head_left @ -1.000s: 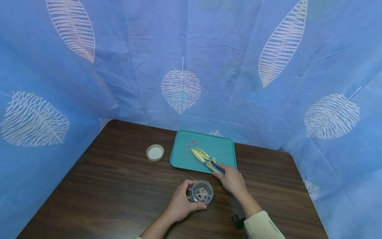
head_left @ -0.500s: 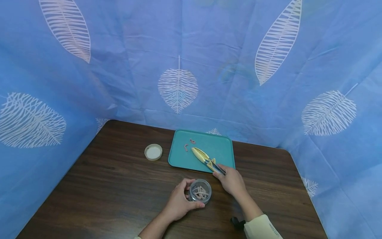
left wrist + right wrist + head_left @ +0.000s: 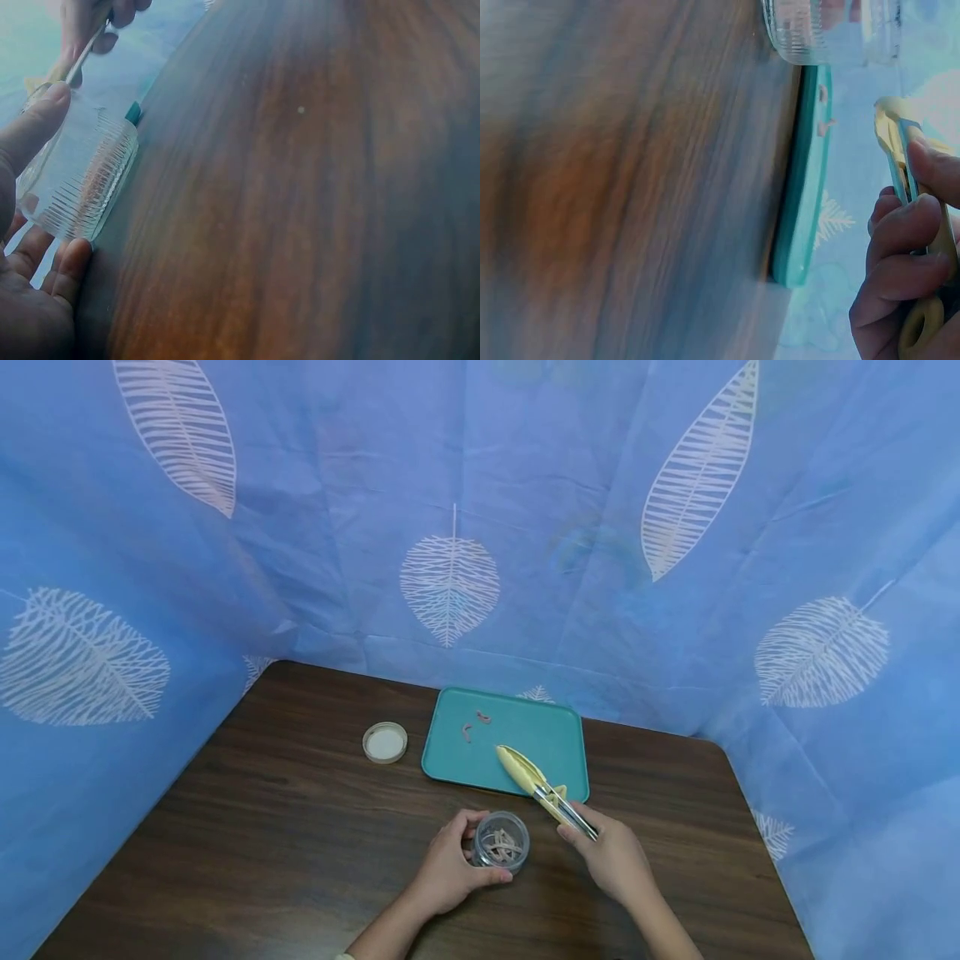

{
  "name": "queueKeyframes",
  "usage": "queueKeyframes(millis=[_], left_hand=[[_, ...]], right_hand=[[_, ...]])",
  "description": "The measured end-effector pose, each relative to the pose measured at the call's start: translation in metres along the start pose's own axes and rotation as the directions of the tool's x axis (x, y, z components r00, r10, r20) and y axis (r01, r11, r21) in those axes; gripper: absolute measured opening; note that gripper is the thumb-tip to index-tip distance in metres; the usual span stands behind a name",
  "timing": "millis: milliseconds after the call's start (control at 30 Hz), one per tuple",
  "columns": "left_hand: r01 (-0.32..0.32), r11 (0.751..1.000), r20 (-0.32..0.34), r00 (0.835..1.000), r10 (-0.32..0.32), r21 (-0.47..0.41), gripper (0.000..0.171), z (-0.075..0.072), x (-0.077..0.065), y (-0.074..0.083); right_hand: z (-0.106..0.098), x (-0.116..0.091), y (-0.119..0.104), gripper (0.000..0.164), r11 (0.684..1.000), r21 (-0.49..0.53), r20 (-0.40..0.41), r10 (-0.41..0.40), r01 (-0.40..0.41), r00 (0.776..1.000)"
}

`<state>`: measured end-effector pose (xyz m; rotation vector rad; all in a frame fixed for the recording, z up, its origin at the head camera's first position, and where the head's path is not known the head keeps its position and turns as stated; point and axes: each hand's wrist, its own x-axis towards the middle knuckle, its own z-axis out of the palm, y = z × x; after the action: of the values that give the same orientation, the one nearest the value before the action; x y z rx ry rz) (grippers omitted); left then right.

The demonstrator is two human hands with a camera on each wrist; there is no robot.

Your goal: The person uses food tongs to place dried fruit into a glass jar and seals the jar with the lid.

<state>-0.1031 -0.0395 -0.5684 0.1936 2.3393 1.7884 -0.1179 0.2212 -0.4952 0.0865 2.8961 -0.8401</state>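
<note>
The tongs [image 3: 517, 767] are pale yellow at the tips, with shiny silver arms. The jar [image 3: 501, 815] is clear and colourless, its wall finely ribbed; the strips [image 3: 501, 847] inside are pale pinkish beige. Pink bits [image 3: 467, 732] show against the plain teal tray [image 3: 551, 731]. The lid [image 3: 385, 743] is white with a beige rim. The tabletop [image 3: 285, 852] is dark brown, streaked with wood grain. The blue cloth [image 3: 352, 560] carries white line-drawn leaves.

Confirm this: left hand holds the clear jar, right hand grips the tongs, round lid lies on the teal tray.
Not quite: the round lid lies on the table, left of the teal tray, as the head view shows. The left hand does hold the clear jar, and the right hand grips the tongs.
</note>
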Motion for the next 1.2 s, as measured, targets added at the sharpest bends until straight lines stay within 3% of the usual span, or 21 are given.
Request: queueKeyframes(millis=[133, 367, 533, 867, 1200], left_hand=[[-0.005, 1.0, 0.004, 1.0, 0.005, -0.004, 0.088, 0.001, 0.001, -0.002], [-0.009, 1.0, 0.001, 1.0, 0.009, 0.013, 0.089, 0.0, 0.003, -0.004], [-0.007, 1.0, -0.003, 1.0, 0.007, 0.021, 0.09, 0.001, 0.003, -0.003], [-0.009, 1.0, 0.002, 1.0, 0.009, 0.014, 0.089, 0.0, 0.001, -0.002], [-0.016, 1.0, 0.009, 1.0, 0.015, 0.017, 0.09, 0.001, 0.0, -0.002]], right_hand=[[-0.009, -0.024, 0.003, 0.062, 1.0, -0.017, 0.01, 0.001, -0.001, 1.0], [-0.025, -0.057, 0.006, 0.061, 0.996, -0.041, 0.069, 0.079, -0.076, 0.995], [-0.034, -0.073, 0.012, 0.059, 0.993, -0.103, 0.056, 0.057, -0.051, 0.997], [-0.04, -0.088, 0.019, 0.06, 0.981, -0.192, 0.068, 0.055, -0.041, 0.996], [-0.044, -0.086, 0.013, 0.072, 0.992, -0.107, 0.021, 0.066, -0.064, 0.998]])
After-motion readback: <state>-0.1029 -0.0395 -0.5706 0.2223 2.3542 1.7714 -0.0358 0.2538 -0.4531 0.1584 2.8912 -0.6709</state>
